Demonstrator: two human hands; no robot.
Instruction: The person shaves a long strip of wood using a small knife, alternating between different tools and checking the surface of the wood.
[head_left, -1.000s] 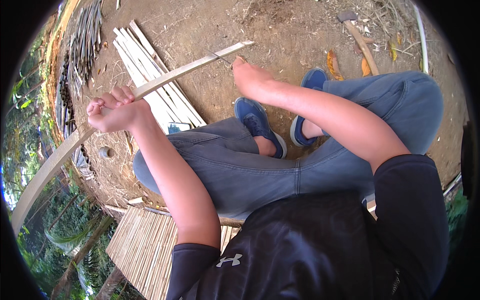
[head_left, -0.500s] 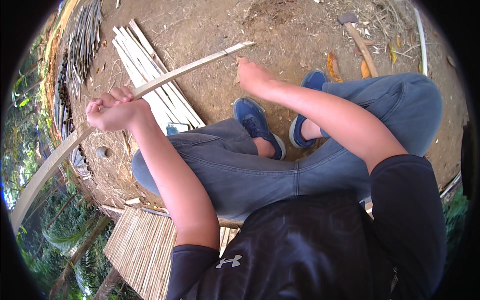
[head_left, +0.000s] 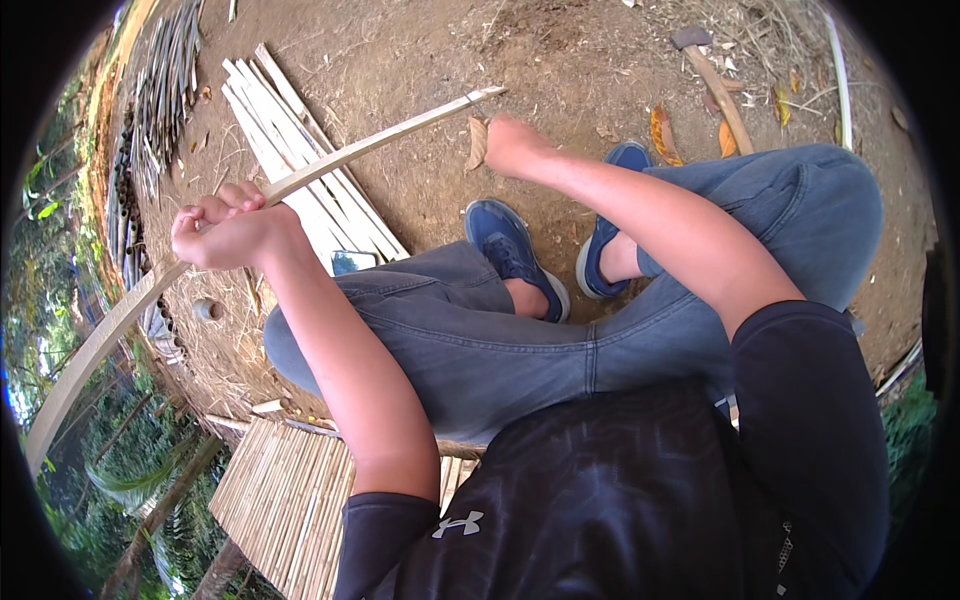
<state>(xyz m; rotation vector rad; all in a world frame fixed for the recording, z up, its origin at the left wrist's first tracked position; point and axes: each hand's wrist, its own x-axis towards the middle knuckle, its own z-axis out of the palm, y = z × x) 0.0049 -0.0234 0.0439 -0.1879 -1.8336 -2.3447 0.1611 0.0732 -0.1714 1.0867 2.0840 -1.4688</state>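
Observation:
A long, pale bamboo strip runs from the lower left up to a narrow tip near the top middle. My left hand is wrapped round it, palm up, with the fingers curled over its edge. Just right of the strip's tip, my right hand is closed in a fist, apart from the strip. What it holds, if anything, is hidden by the hand. A dry brown leaf shows beside that fist.
Split bamboo strips lie on the dirt beyond my left knee, a phone at their near end. A wooden-handled hammer or axe lies at the far right. Dark thin sticks are piled far left; a slatted bamboo surface is beside me.
My right fist has shifted slightly right and nearer, away from the strip's tip, showing more of the leaf. A thin dark line across the strip near its tip no longer shows.

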